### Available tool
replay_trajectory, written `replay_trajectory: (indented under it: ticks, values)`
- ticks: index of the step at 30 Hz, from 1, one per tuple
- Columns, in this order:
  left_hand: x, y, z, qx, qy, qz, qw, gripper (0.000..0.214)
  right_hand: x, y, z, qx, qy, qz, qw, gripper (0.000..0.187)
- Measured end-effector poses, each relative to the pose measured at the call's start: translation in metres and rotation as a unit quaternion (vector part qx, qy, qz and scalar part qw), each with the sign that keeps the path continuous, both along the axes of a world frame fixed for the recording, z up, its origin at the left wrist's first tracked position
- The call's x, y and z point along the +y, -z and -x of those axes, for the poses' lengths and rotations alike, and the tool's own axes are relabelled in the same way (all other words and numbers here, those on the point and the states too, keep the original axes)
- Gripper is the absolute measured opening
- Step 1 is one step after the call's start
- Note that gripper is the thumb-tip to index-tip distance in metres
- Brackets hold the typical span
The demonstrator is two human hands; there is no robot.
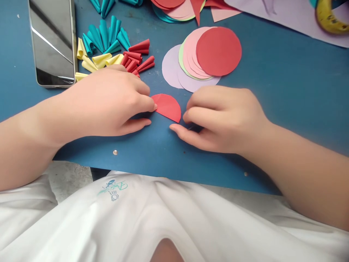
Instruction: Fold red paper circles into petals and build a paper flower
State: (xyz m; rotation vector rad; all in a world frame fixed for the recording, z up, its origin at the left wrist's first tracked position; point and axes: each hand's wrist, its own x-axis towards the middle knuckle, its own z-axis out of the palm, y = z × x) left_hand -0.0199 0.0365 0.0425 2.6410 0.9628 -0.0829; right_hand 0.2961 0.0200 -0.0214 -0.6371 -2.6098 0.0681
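Note:
A red paper half circle (167,106) lies on the blue table between my two hands, its straight edge towards me. My left hand (117,100) rests with a fingertip on the left end of the paper; its thumb is apart from the fingers and lies on the table. To the right, my right hand (218,118) hovers close to the other end, fingers curled and thumb stretched out apart from them. Nothing shows in that hand. Beyond the left hand are small rolled paper cones in red (140,60), yellow (102,60) and teal (103,34).
Overlapping paper circles, a red one (219,51) on top, lie beyond my right hand. A phone (53,43) is at the left. More cut paper (188,9), a lilac sheet (283,20) and a yellow measuring tape (331,20) lie at the back. The blue table's (152,160) front edge is near my lap.

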Motion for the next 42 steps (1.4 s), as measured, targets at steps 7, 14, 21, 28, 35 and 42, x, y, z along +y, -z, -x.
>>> replay_trajectory:
  ticks: [7, 14, 21, 28, 35, 42]
  values:
    - [-0.003, 0.011, -0.004, -0.011, -0.008, -0.023, 1.0, 0.035, 0.003, 0.01, 0.006, 0.006, 0.05, 0.129, 0.99, 0.014]
    - [-0.005, 0.024, -0.003, -0.157, -0.055, 0.006, 0.986, 0.035, 0.0, 0.011, 0.005, 0.005, 0.071, 0.146, 0.987, 0.029]
    - [-0.004, 0.025, -0.008, -0.31, -0.151, 0.15, 0.927, 0.023, 0.001, 0.019, 0.0, 0.069, 0.062, 0.134, 0.987, 0.034]
    - [-0.01, 0.03, -0.012, -0.391, -0.198, 0.326, 0.837, 0.049, -0.004, 0.016, 0.001, 0.085, 0.011, 0.149, 0.985, 0.031]
    - [-0.015, 0.013, -0.014, -0.318, -0.249, 0.322, 0.856, 0.053, -0.016, -0.003, 0.009, 0.044, 0.077, 0.175, 0.98, 0.028]
    - [-0.022, 0.006, -0.015, -0.355, -0.279, 0.283, 0.846, 0.039, -0.018, -0.003, 0.014, 0.055, 0.115, 0.185, 0.974, 0.023]
